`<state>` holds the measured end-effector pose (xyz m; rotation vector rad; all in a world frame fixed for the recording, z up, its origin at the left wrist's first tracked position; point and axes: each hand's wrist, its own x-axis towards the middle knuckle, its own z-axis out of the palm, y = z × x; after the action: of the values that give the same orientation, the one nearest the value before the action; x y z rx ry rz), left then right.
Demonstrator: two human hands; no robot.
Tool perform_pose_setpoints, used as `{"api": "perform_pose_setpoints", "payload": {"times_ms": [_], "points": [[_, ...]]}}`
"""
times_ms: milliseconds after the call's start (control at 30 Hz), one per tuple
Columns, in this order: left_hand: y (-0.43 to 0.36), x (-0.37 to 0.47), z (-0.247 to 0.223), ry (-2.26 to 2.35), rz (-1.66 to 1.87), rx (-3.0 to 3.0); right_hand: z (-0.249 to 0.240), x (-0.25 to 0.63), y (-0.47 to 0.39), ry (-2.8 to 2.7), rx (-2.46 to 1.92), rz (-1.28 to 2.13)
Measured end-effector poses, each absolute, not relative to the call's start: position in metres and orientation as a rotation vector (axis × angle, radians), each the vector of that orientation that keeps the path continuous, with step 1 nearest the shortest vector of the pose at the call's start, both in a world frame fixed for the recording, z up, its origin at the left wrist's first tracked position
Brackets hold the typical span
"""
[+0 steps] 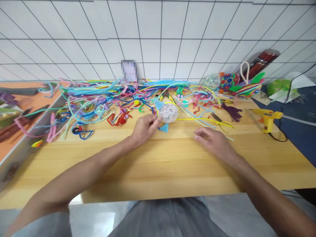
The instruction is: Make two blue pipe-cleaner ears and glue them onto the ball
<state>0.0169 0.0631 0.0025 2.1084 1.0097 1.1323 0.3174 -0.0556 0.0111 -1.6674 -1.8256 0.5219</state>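
Observation:
A clear, glittery ball (168,112) with a yellow pipe cleaner around its edge is in the middle of the head view. Blue ribbed triangular pieces, one above (158,104) and one below (164,127), stick out at its left side. My left hand (146,129) is closed on the ball's left edge, thumb and forefinger pinched together. To the right, my right hand (214,141) is over the wooden table (158,171), fingers loosely stretched and nothing visible in them. A long yellow pipe cleaner (195,119) runs from near the ball toward pliers (217,118).
Tangled coloured pipe cleaners (98,102) cover the table's back and left. A yellow glue gun (268,119) with a black cord stands at the right. Decorated balls (229,82) and a dark red flask (263,62) are at the back right. A pixelated upright object (129,72) leans against the tiled wall.

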Motion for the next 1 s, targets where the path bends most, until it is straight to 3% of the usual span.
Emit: {"api": "perform_pose_setpoints", "payload": {"times_ms": [167, 333, 467, 700, 1000], "points": [[0.047, 0.026, -0.015, 1.281, 0.59, 2.339, 0.018, 0.391, -0.086, -1.458, -1.982, 0.49], [0.052, 0.047, -0.007, 1.455, 0.335, 2.272, 0.02, 0.45, -0.107, -0.888, -2.204, 0.294], [0.045, 0.044, -0.003, 1.386, 0.406, 2.118, 0.016, 0.48, -0.118, -0.682, -2.23, 0.24], [0.021, 0.036, -0.013, 0.87, 0.59, 1.472, 0.022, 0.5, -0.11, -0.496, -2.313, 0.063], [0.01, 0.06, -0.007, 0.7, 0.531, 1.172, 0.006, 0.538, -0.082, -0.585, -2.427, 0.08]]}}
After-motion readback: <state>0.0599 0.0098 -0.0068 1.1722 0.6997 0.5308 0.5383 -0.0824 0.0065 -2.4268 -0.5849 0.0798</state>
